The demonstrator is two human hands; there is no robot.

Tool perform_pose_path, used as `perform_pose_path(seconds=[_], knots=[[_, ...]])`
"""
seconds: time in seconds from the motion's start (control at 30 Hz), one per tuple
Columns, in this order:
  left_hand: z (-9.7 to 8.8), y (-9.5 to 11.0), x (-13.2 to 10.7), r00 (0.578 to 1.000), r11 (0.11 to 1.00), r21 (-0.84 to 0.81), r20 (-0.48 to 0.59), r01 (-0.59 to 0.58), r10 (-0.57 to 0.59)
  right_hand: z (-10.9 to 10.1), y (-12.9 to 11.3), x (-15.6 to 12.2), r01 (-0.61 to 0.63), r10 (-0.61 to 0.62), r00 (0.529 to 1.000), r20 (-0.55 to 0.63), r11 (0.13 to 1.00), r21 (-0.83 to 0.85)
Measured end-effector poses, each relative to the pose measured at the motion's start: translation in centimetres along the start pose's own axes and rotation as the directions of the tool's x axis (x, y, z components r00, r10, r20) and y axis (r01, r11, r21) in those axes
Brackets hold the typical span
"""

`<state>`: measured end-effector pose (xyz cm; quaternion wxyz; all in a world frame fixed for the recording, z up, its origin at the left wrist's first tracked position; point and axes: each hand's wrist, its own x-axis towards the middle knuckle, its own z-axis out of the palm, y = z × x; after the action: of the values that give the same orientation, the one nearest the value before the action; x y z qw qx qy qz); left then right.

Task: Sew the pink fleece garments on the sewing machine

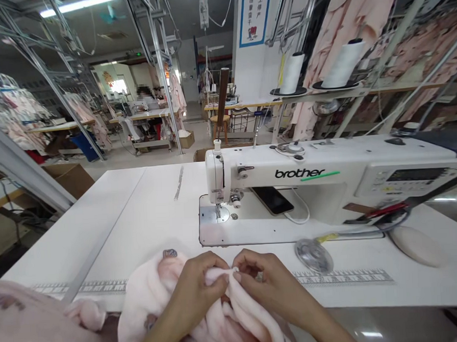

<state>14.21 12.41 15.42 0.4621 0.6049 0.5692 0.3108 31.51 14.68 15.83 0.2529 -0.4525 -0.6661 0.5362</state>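
The left hand and right hand both pinch the pink cloth, maybe lining up its edge; next likely needs a steady hold

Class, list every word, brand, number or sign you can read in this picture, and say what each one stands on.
"brother": on the arm of the white sewing machine.
"停工停产" and "不违章蛮干": two columns on the blue-edged sign; its top is cut off.
Control panel: markings too small and blurred to read.
Ruler strip on the tabletop: numbers too blurred to read.
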Motion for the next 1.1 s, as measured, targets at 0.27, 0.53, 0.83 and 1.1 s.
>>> perform_pose_path(seconds=[0.27,0.53,0.83,1.1], knots=[[-0.5,-0.4,-0.9,0.952,0.925,0.230,0.029,-0.303,0.304,-1.6,-0.2,1.9,0.062,-0.072,0.969,0.235,0.997,0.047],[-0.1,-1.8,-1.5,0.868,0.856,0.216,-0.063,-0.470,0.493,1.3,2.1,3.7,-0.467,0.144,0.815,0.561,0.736,0.490],[0.4,-2.7,-0.8,0.868,0.933,0.193,-0.350,-0.302,0.354,1.7,0.2,1.1,-0.081,0.055,0.996,0.071,0.899,0.430],[0.2,0.1,0.7,0.945,0.991,-0.099,-0.322,-0.089,0.053,1.8,-0.8,0.7,0.130,-0.152,0.975,-0.163,0.982,-0.135]])
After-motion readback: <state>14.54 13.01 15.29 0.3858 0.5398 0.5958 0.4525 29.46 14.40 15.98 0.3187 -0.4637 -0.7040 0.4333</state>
